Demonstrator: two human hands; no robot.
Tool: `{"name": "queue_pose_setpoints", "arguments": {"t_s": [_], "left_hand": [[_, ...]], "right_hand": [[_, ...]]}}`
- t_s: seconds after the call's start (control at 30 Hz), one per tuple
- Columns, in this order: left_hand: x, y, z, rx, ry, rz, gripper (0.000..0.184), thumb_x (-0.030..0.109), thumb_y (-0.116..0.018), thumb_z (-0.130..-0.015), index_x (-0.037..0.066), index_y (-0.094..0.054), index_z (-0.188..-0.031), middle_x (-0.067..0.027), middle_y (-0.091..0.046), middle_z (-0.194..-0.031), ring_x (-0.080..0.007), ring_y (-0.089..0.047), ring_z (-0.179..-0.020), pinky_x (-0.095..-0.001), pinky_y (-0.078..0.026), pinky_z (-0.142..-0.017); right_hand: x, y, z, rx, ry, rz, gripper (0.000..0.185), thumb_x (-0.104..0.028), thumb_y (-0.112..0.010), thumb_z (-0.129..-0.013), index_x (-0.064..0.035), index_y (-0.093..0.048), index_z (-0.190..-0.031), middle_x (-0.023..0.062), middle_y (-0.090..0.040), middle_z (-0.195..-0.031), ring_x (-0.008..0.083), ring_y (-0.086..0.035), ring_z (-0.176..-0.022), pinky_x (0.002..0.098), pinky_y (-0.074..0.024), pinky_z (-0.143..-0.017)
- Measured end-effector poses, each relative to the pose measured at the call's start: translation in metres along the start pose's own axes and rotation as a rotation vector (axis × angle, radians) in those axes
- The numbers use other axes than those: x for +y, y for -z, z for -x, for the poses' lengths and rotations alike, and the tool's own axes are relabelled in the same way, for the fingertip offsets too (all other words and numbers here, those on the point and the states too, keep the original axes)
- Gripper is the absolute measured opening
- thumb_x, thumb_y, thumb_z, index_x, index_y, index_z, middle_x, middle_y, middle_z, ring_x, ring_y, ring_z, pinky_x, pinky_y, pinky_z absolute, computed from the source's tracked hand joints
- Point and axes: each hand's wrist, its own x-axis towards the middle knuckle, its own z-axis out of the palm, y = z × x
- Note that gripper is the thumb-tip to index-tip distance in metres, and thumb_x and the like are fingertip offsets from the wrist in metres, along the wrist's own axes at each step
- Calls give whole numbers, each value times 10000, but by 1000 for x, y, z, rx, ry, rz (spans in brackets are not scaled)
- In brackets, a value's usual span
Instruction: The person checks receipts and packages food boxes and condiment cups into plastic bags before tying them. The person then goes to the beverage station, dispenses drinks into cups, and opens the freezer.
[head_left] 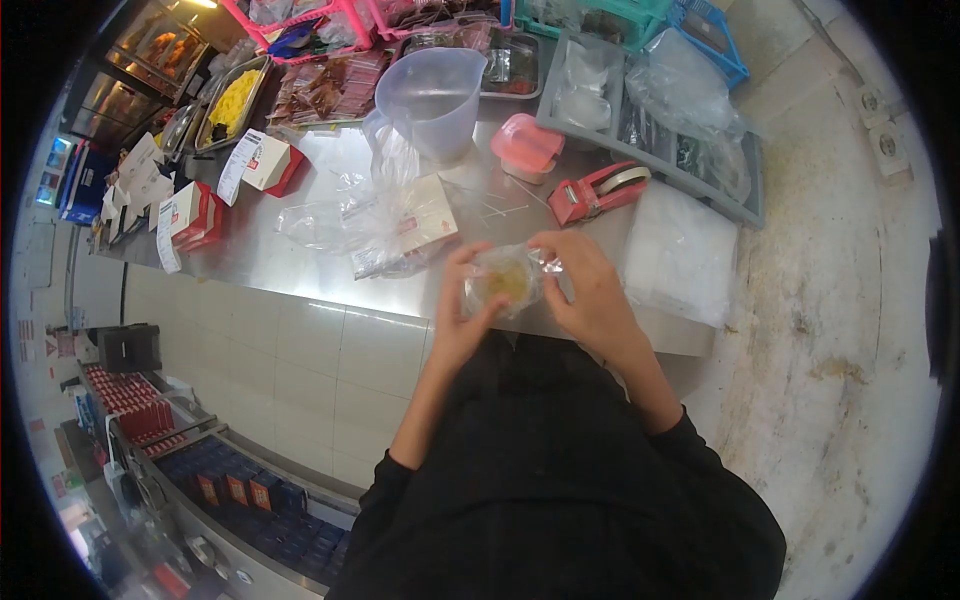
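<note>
"What's in hand?"
"A small clear plastic packet [508, 281] with yellowish contents, above the silver metal table's [255, 225] near edge. The left hand [462, 318] cups one side between thumb and fingers; the right hand [588, 287] pinches the other."
"Farther?"
"A translucent bluish plastic jug [430, 105]; right of it, a pink plastic tub [528, 148]."
"Unclear?"
"Blur hides whether the packet's bag or cup. The jug's contents, too."
</note>
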Motion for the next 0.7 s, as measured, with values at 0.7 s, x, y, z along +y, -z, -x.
{"name": "queue_pose_setpoints", "arguments": {"t_s": [0.7], "left_hand": [[-1,-25,-32,-114,637,462,450,480,-292,-948,62,-444,-887,22,-389,-649,-64,-372,-606,-204,-309,-534]], "right_hand": [[32,-66,19,345,112,-179,110,-13,-632,-729,-28,-619,-837,58,-579,-842,203,-547,-743,314,-442,-669]]}}
